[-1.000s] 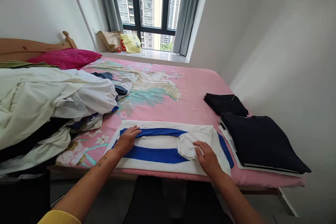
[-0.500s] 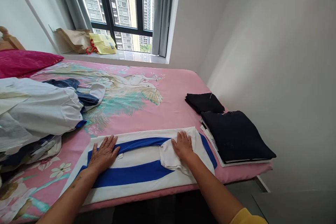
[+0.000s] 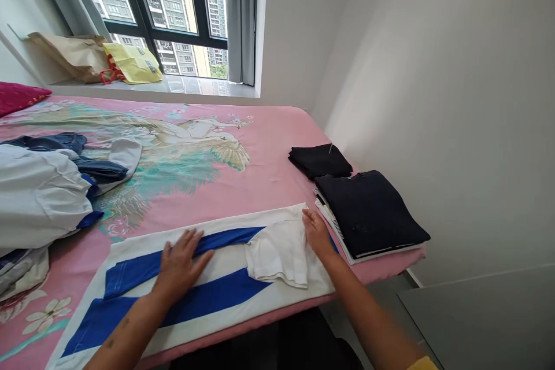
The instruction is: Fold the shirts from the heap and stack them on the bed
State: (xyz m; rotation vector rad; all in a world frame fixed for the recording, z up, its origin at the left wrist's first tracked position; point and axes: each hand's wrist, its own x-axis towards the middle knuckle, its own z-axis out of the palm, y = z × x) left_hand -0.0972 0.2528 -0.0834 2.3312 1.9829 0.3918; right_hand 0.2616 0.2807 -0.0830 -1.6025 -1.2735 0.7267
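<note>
A white and blue shirt (image 3: 217, 298) lies spread and partly folded along the near edge of the bed. Its short white sleeve (image 3: 277, 251) is turned inward and lies flat over the blue band. My left hand (image 3: 182, 269) rests open on the middle of the shirt, fingers spread across the upper blue band. At the shirt's right end, beside the sleeve, my right hand (image 3: 318, 234) is turned on its side, its fingers bent together on the cloth near the far corner. The thumb of that hand is hidden.
Right of the shirt is a stack of folded clothes with a black garment (image 3: 373, 214) on top; a smaller folded black garment (image 3: 321, 160) lies behind it. A loose clothes pile (image 3: 39, 196) is at left. Bags (image 3: 132, 63) stand on the windowsill (image 3: 195, 85).
My right hand has moved off the sleeve to the shirt's right edge, and the sleeve now lies flatter. My left hand has shifted inward along the shirt. The view has turned right.
</note>
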